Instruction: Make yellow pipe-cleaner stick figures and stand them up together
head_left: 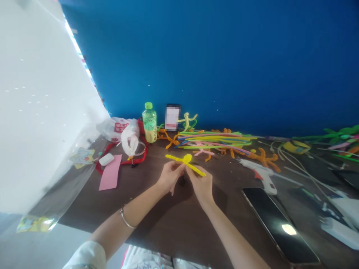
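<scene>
Between my two hands is a yellow pipe-cleaner figure [187, 159], with a rounded loop on top and two arms stretching out to the sides. My left hand [170, 175] pinches it from the left, below one arm. From the right, my right hand [200, 183] grips it beneath the other arm. The fingertips almost meet under the loop, and the lower part of the figure is hidden behind them. Both hands are held above the dark tabletop [174, 224]. A bundle of coloured pipe cleaners [218, 139] lies just beyond them.
Along the back stand a green-capped bottle [149, 123], a propped phone [172, 117] and a pale yellow figure [187, 120]. Leftward lie a plastic bag [117, 129], pink paper [111, 173] and a white case [106, 160]. A glue gun [260, 173], large phone [277, 224] and cables [305, 168] occupy the right.
</scene>
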Demonstrator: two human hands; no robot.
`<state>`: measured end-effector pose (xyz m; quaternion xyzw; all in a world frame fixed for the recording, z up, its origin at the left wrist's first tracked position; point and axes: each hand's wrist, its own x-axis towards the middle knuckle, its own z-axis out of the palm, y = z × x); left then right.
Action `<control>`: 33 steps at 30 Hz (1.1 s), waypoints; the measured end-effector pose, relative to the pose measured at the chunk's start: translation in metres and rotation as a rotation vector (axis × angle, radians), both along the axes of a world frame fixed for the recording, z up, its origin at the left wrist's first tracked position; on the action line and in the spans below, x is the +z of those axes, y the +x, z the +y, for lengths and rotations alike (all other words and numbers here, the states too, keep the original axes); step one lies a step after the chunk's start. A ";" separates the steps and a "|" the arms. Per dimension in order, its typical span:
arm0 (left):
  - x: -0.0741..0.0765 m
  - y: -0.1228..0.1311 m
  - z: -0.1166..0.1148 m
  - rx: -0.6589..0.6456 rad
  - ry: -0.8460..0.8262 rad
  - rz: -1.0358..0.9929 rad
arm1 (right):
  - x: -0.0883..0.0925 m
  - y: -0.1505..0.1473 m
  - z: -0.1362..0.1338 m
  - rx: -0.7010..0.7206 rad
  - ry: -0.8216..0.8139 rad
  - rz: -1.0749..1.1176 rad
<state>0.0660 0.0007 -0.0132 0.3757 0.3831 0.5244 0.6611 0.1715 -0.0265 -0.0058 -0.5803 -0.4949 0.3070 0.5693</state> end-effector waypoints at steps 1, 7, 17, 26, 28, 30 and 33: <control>-0.001 0.000 0.000 0.014 0.023 0.044 | -0.001 -0.002 -0.001 -0.013 -0.032 0.054; -0.001 -0.003 -0.005 0.110 0.257 0.381 | -0.006 -0.014 -0.005 -0.097 -0.206 0.433; -0.002 -0.011 0.003 0.177 0.304 0.558 | 0.008 -0.009 -0.008 -0.011 -0.212 0.421; 0.003 -0.021 0.003 0.213 0.497 0.543 | 0.012 0.003 -0.008 -0.042 0.190 -0.490; 0.005 -0.022 0.004 0.231 0.524 0.544 | 0.012 0.001 -0.012 -0.009 0.321 -0.733; 0.006 -0.024 0.005 0.240 0.545 0.578 | 0.014 -0.004 -0.016 0.035 0.426 -0.993; 0.008 -0.025 0.006 0.232 0.568 0.637 | 0.022 -0.013 -0.024 0.084 0.532 -1.335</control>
